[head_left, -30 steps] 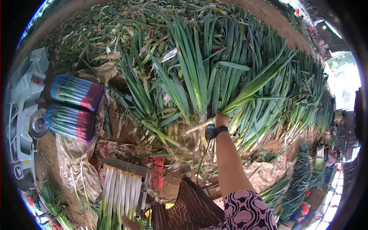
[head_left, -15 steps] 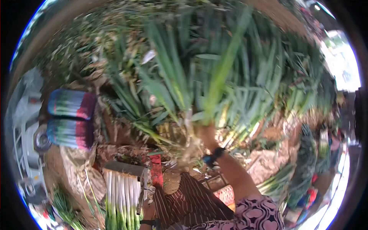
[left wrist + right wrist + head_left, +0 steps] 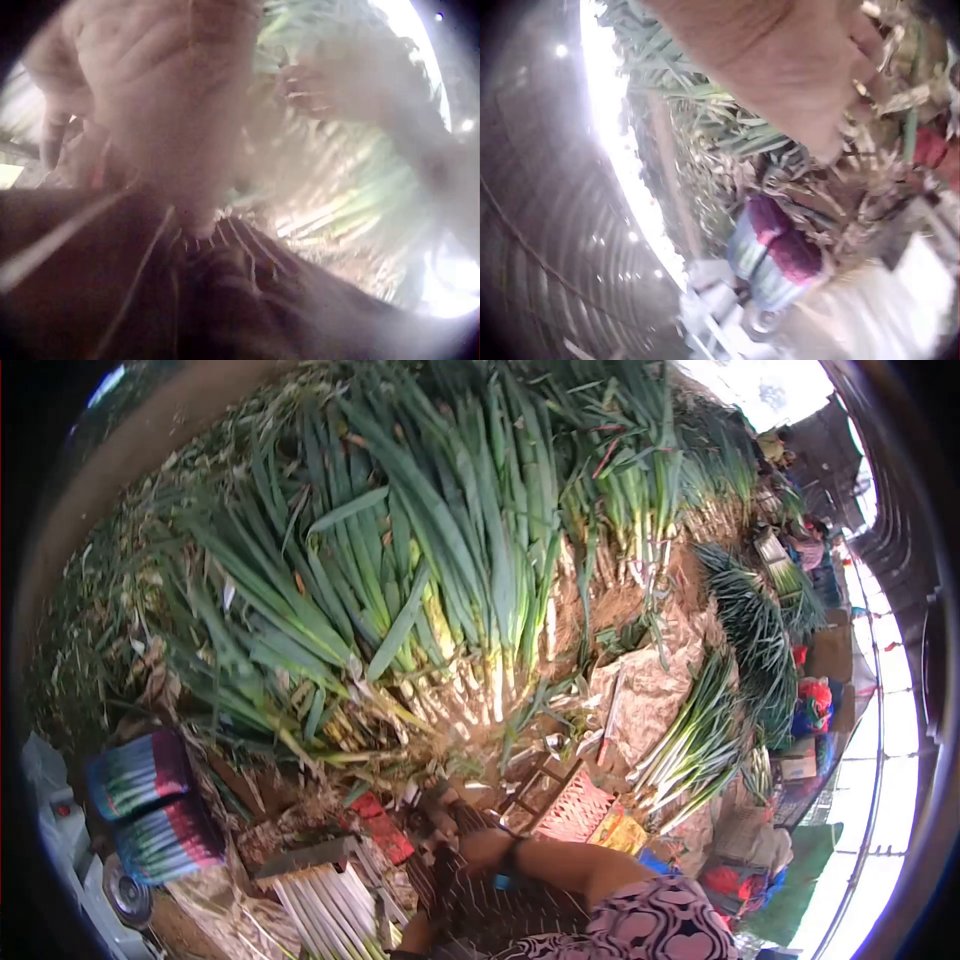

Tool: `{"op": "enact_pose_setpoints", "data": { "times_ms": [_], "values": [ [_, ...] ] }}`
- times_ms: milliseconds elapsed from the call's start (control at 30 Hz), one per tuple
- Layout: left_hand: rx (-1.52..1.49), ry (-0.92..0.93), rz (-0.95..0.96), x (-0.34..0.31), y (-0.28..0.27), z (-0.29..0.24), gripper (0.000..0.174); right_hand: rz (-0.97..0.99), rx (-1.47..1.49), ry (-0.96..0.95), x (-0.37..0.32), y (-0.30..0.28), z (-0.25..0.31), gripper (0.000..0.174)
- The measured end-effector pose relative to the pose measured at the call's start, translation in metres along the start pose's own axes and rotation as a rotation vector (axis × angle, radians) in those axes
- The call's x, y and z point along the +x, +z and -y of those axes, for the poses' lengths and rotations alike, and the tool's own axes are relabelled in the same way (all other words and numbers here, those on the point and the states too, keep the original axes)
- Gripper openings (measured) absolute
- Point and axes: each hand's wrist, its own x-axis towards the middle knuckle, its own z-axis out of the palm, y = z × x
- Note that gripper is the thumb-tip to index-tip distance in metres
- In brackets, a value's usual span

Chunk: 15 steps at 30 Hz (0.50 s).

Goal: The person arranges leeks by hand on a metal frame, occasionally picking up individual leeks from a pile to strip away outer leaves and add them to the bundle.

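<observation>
Over the striped apron (image 3: 510, 910), the right hand (image 3: 485, 850) lies low in the head view. Its fingers look bent in the left wrist view, where the hand (image 3: 315, 90) is blurred; what they hold, if anything, cannot be told. The right wrist view has the same hand (image 3: 780, 67) close up, fingertips partly hidden. Relaxed, with thumb apart, the left hand (image 3: 165, 97) is against the dark striped cloth (image 3: 247, 277); the head view has only part of it (image 3: 416, 934). Beyond both hands are upright leeks (image 3: 480, 560) with pale root ends.
White leek stalks (image 3: 325, 910) lie in a frame at lower left. Two wrapped leek bundles (image 3: 165, 840) stand by a vehicle wheel (image 3: 128, 890). A pink crate (image 3: 575, 805), loose leeks (image 3: 690, 745) and a beige sheet (image 3: 655, 690) are to the right.
The head view has swung to the right. The right hand has come down from the upright leeks to the apron; the long leek it gripped is not distinguishable now. The left hand has moved toward the lap.
</observation>
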Motion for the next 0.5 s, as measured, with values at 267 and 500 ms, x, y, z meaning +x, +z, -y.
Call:
{"op": "enact_pose_setpoints", "data": {
  "times_ms": [267,500],
  "values": [
    [0.088,0.070,-0.009,0.006,-0.036,-0.076,0.042,-0.076,0.265,0.472,-0.218,0.015,-0.123,0.043],
    [0.118,0.287,-0.238,0.068,-0.091,-0.227,0.040,-0.062,0.306,0.470,-0.266,-0.029,-0.184,0.042]
  ]
}}
